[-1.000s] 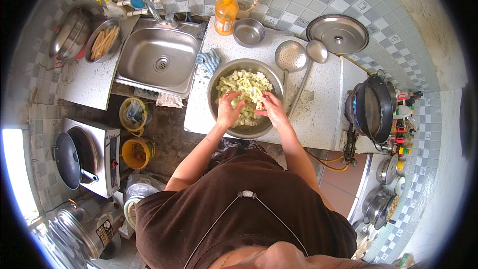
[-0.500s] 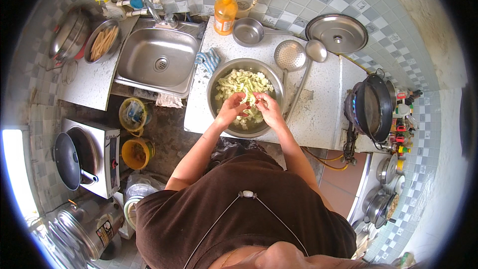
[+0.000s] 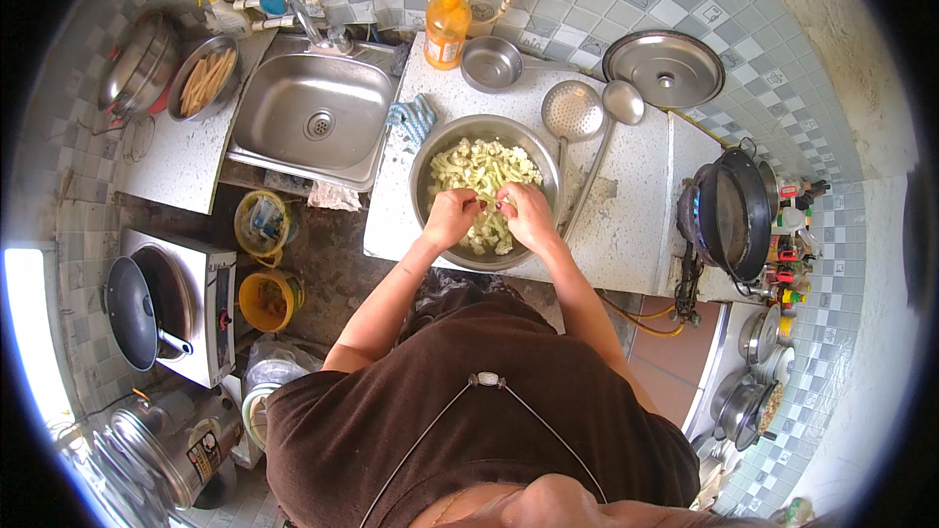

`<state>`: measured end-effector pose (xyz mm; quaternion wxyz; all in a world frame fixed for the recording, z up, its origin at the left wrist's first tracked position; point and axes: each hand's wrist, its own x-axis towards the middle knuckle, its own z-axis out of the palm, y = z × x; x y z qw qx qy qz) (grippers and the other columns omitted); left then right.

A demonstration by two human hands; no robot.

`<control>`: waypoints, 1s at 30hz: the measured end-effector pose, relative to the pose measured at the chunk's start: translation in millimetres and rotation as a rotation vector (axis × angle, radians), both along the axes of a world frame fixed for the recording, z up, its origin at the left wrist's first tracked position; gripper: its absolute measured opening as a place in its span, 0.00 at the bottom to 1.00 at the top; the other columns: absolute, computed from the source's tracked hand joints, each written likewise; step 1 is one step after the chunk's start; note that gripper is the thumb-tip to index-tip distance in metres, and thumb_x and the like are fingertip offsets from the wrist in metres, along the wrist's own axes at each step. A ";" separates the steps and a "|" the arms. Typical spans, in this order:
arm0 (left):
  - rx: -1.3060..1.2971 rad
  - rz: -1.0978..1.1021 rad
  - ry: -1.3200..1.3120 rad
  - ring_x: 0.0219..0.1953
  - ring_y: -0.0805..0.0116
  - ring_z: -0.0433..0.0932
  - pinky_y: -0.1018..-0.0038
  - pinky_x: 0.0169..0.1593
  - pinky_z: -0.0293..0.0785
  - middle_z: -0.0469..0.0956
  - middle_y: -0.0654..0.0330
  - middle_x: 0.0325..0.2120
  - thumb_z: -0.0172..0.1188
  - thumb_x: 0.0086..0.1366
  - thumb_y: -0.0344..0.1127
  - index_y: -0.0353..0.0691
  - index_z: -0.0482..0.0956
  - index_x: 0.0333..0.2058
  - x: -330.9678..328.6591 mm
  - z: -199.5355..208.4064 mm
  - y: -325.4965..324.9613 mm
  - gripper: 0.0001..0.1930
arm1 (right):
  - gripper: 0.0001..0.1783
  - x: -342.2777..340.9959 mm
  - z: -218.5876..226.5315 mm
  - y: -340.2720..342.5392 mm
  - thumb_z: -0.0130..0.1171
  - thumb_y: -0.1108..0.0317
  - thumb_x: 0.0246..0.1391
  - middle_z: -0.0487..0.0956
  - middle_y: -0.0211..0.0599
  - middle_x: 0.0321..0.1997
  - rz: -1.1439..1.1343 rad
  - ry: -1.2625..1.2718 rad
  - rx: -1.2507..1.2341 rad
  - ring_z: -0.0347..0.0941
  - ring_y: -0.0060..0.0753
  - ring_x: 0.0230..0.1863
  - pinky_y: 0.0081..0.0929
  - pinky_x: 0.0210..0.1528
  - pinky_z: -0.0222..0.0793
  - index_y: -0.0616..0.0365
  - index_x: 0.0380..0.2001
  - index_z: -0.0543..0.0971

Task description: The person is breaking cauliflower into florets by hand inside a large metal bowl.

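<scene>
A wide steel bowl (image 3: 421,194) on the white speckled counter holds a heap of cut cauliflower (image 3: 479,164), pale green stems mixed with whitish florets. Above its near half my left hand (image 3: 452,216) and my right hand (image 3: 529,218) face each other with fingertips close together. Both are closed in a pinch, thumbs and fingers bent inward. A small pale cauliflower piece seems to be between the fingertips, mostly hidden by the fingers. More pieces lie in the bowl under and between the hands.
Right of the bowl lie a skimmer (image 3: 571,111) and a ladle (image 3: 623,104). Behind it stand a small saucepan (image 3: 491,65) and an orange pump bottle (image 3: 447,29). A blue-white cloth (image 3: 412,118) lies between bowl and sink (image 3: 313,108). A black wok (image 3: 736,215) sits far right.
My fingers have curled in more tightly over the bowl. The light cauliflower piece that showed plainly between my hands is now mostly out of sight.
</scene>
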<state>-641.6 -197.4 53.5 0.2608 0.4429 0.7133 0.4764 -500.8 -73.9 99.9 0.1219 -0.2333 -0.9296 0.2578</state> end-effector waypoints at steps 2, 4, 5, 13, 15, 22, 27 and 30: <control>0.012 -0.018 0.101 0.24 0.53 0.78 0.65 0.30 0.72 0.76 0.46 0.20 0.59 0.56 0.27 0.32 0.79 0.27 -0.3 4.5 2.2 0.04 | 0.09 -4.0 -1.1 -1.7 0.57 0.77 0.48 0.80 0.46 0.33 -0.111 -0.065 -0.034 0.75 0.52 0.38 0.44 0.39 0.70 0.57 0.35 0.76; 0.012 0.009 0.147 0.26 0.47 0.77 0.60 0.32 0.73 0.76 0.46 0.21 0.59 0.56 0.30 0.33 0.78 0.24 0.8 8.6 5.5 0.06 | 0.08 -8.2 -6.5 -4.0 0.57 0.76 0.48 0.79 0.46 0.33 -0.186 -0.089 -0.046 0.75 0.53 0.36 0.44 0.38 0.70 0.57 0.34 0.75; 0.013 0.022 0.170 0.28 0.45 0.77 0.58 0.33 0.73 0.77 0.45 0.21 0.59 0.56 0.31 0.34 0.77 0.22 1.1 10.8 7.3 0.08 | 0.07 -10.1 -12.4 -5.0 0.56 0.76 0.49 0.79 0.46 0.32 -0.207 -0.079 -0.042 0.76 0.53 0.35 0.44 0.38 0.70 0.56 0.34 0.75; -0.058 0.068 0.257 0.31 0.46 0.78 0.58 0.36 0.74 0.77 0.45 0.24 0.57 0.55 0.26 0.34 0.77 0.24 -30.2 5.0 -1.3 0.03 | 0.10 16.0 -47.3 38.9 0.58 0.78 0.46 0.79 0.43 0.38 -0.475 -0.207 -0.115 0.75 0.53 0.37 0.40 0.41 0.72 0.56 0.35 0.75; -0.051 0.058 0.276 0.36 0.47 0.77 0.58 0.41 0.73 0.78 0.45 0.29 0.57 0.54 0.25 0.33 0.78 0.28 -36.7 3.2 -0.9 0.03 | 0.12 18.1 -50.3 37.7 0.59 0.78 0.45 0.77 0.43 0.42 -0.363 -0.110 0.033 0.75 0.54 0.39 0.41 0.42 0.73 0.57 0.37 0.76; -0.269 -0.118 0.609 0.44 0.50 0.75 0.62 0.49 0.72 0.74 0.51 0.38 0.61 0.53 0.29 0.37 0.77 0.38 -23.4 -13.1 0.7 0.12 | 0.19 -4.9 -38.3 -24.3 0.67 0.65 0.47 0.77 0.44 0.47 -0.231 -0.674 -0.132 0.76 0.49 0.45 0.40 0.48 0.73 0.59 0.42 0.77; -0.648 -0.282 0.779 0.45 0.58 0.78 0.64 0.46 0.75 0.77 0.53 0.39 0.61 0.52 0.30 0.42 0.77 0.38 -4.6 -35.0 -13.3 0.13 | 0.08 10.4 -60.6 -27.4 0.54 0.72 0.52 0.79 0.52 0.37 -0.196 -0.509 -0.151 0.76 0.52 0.40 0.39 0.43 0.72 0.64 0.34 0.75; -0.631 -0.304 0.668 0.42 0.57 0.80 0.64 0.43 0.76 0.79 0.55 0.38 0.59 0.54 0.30 0.42 0.78 0.38 -10.2 -43.8 -9.6 0.11 | 0.08 18.6 -71.8 -3.0 0.52 0.72 0.54 0.80 0.51 0.36 -0.152 -0.408 -0.345 0.78 0.47 0.34 0.36 0.38 0.72 0.66 0.35 0.75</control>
